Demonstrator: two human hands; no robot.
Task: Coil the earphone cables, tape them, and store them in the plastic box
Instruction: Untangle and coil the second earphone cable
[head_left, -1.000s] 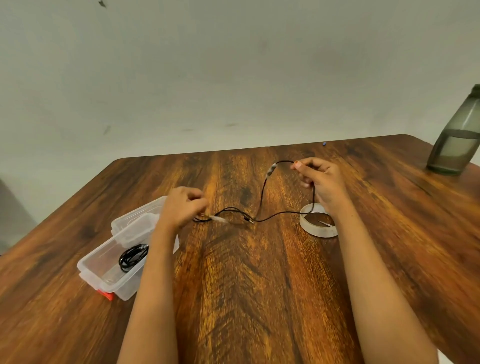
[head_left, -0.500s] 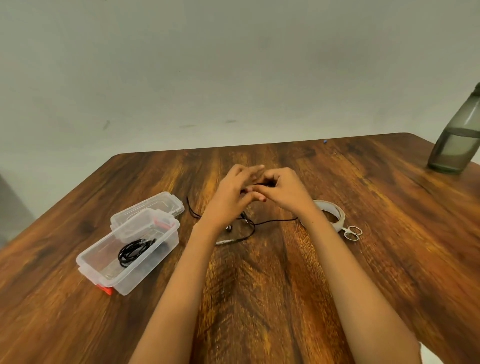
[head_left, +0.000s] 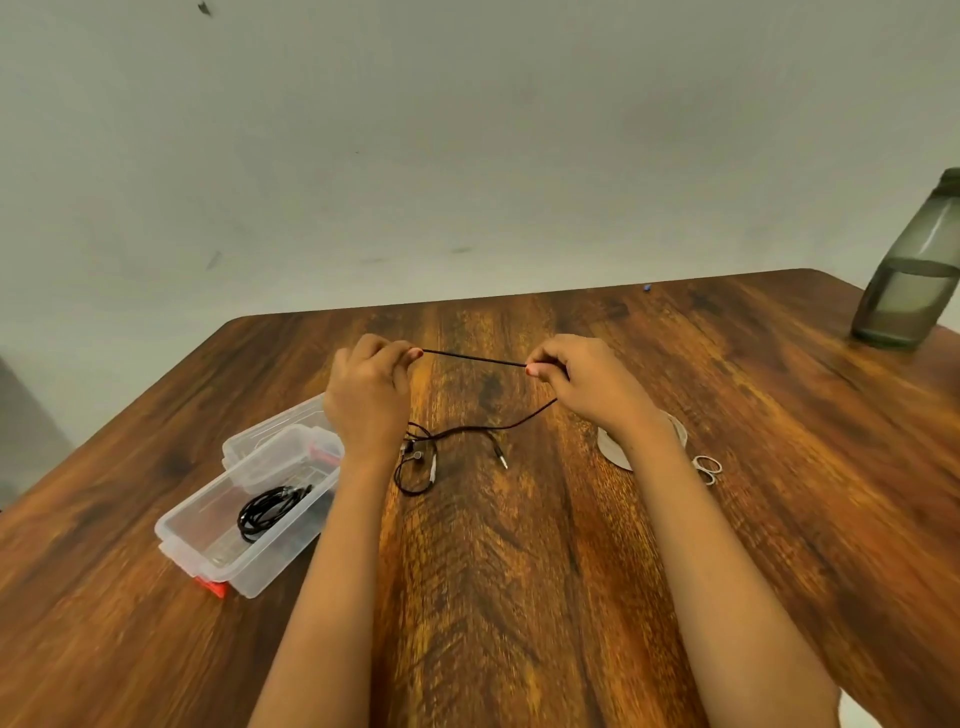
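A thin black earphone cable (head_left: 472, 358) runs taut, left to right, above the table (head_left: 519, 597). The left hand (head_left: 369, 395) and the right hand (head_left: 582, 382) each pinch one end of that stretch, with their fingers (head_left: 413, 354) curled narrowly around it. From the right hand, the slack drops back toward the left wrist and ends in a small limp loop with the earbuds (head_left: 418, 456). The metal jack plug (head_left: 501, 460) lies between the forearms. The loose length to be wound therefore lies on the person's side of both hands, nearer the left.

The clear, hard-walled plastic box (head_left: 171, 525) sits just left of the left forearm and holds a coiled cable (head_left: 267, 512). The pale tape roll (head_left: 613, 454) lies partly hidden under the right wrist, with small scissors (head_left: 707, 467) beside it.
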